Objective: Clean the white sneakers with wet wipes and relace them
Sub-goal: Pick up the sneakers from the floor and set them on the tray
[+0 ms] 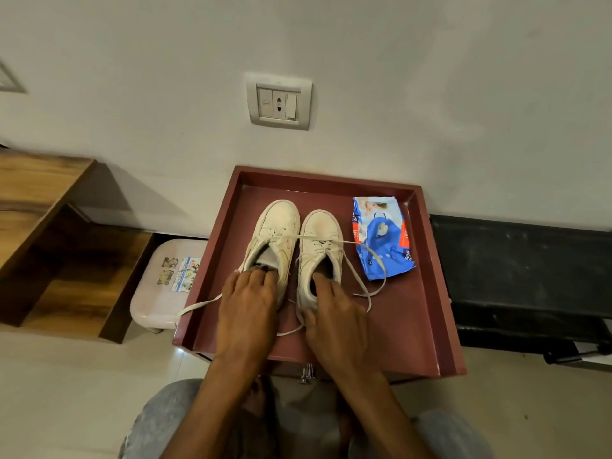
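Maroon tray (407,326), left sneaker (278,223) and right sneaker (323,233) side by side at its centre, left hand (246,309) curled into left heel opening, right hand (337,319) pinching right heel, blue wet-wipes pack (384,240) just beside, laces (198,306) apparently part-threaded.

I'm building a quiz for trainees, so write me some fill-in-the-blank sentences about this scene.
The wipes pack is mostly ____ in colour.
It lies on the tray, to the ____ of the sneakers.
The left hand and right hand each hold one sneaker at its ____ end.
Missing: blue; right; heel.
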`<state>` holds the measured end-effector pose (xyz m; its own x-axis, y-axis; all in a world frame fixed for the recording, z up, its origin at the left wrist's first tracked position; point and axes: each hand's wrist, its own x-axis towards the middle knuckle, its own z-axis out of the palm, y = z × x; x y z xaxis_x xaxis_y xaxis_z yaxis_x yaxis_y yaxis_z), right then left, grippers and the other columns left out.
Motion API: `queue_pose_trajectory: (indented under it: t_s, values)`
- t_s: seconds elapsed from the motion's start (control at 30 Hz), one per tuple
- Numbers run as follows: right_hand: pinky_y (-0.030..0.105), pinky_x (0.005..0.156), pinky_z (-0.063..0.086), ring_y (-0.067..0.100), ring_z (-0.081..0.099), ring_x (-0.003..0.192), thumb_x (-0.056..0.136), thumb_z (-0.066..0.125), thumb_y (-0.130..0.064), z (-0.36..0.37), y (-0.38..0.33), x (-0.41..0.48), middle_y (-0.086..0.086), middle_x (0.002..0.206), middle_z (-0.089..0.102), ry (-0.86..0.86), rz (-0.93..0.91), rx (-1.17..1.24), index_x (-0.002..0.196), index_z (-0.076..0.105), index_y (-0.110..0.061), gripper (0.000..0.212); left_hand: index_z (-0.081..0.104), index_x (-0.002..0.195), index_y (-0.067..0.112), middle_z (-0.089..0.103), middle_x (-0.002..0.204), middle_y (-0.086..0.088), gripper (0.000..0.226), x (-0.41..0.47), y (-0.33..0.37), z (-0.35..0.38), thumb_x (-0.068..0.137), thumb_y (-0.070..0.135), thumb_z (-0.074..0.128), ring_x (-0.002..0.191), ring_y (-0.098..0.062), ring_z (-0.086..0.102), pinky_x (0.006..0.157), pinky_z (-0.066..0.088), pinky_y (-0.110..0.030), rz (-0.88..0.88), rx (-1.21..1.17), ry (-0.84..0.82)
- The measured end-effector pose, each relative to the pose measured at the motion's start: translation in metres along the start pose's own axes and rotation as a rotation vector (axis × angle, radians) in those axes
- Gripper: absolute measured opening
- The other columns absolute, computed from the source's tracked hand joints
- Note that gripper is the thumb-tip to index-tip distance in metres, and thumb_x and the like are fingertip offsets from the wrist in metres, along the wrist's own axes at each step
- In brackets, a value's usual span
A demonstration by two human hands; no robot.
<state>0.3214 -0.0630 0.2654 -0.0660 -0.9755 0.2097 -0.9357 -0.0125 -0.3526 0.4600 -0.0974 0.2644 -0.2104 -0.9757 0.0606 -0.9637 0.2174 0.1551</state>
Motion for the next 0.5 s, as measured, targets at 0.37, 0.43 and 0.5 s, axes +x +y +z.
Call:
queue_pose_trajectory:
  t_s: [0.37, 0.43, 0.5]
  values:
    - [0.035, 0.078, 0.057, 0.022, 0.063, 0.107, 0.094, 0.064, -0.023, -0.03, 0.055, 0.044, 0.006, 0.112, 0.069, 0.124, 0.176, 0.248, 0.119, 0.066, -0.013, 0.026, 0.067, 0.122, 0.012, 0.069, 0.121, -0.012, 0.042, 0.006, -0.041, -0.01, 0.08, 0.009, 0.075, 0.118, -0.036, 0.055, 0.094, 0.047, -0.049, -0.238, -0.223, 0.235]
    - [0.041, 0.082, 0.058, 0.026, 0.06, 0.113, 0.094, 0.062, -0.02, -0.026, 0.066, 0.067, 0.01, 0.117, 0.067, 0.049, 0.189, 0.135, 0.125, 0.063, -0.012, 0.031, 0.067, 0.125, 0.013, 0.071, 0.123, -0.011, 0.044, 0.008, -0.051, -0.006, 0.081, 0.01, 0.075, 0.122, -0.038, 0.055, 0.098, 0.046, -0.051, -0.259, -0.181, 0.156]
    - [0.045, 0.087, 0.055, 0.032, 0.054, 0.118, 0.094, 0.06, -0.017, -0.022, 0.071, 0.086, 0.011, 0.119, 0.066, -0.057, 0.162, 0.005, 0.129, 0.06, -0.015, 0.035, 0.064, 0.13, 0.018, 0.069, 0.13, -0.009, 0.046, 0.008, -0.053, -0.003, 0.084, 0.017, 0.072, 0.133, -0.038, 0.049, 0.11, 0.038, -0.052, -0.211, -0.112, 0.05]
